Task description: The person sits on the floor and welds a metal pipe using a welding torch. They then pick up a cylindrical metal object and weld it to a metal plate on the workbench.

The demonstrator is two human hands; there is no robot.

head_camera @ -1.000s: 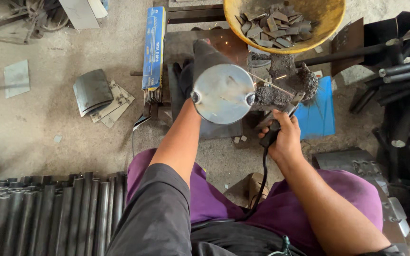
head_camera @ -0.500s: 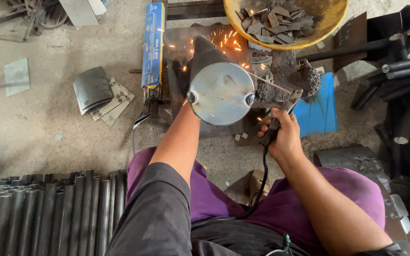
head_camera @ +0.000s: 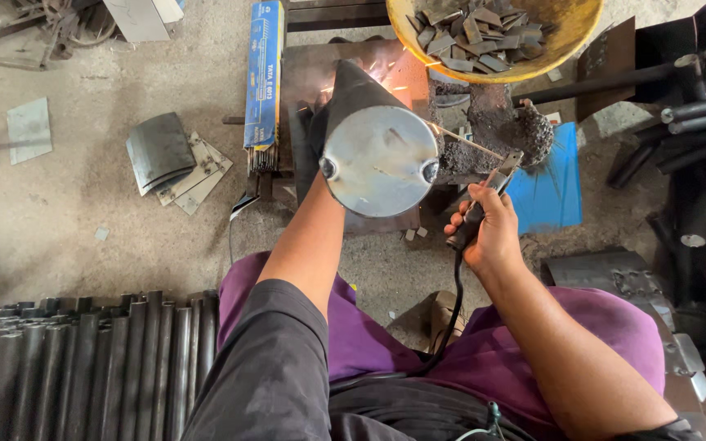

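The right hand [head_camera: 490, 227] is clamped around the black handle of an electrode holder [head_camera: 484, 202], whose thin welding rod [head_camera: 461, 140] points toward 10 o'clock. Sparks fly at the rod's far tip, on the dark metal workpiece [head_camera: 328, 73]. At 9 o'clock from this hand the left arm holds up a round grey welding shield [head_camera: 379, 162]; the left hand is hidden behind it, so its fingers cannot be judged. A yellow bowl of scrap [head_camera: 496, 33] sits at 12 o'clock
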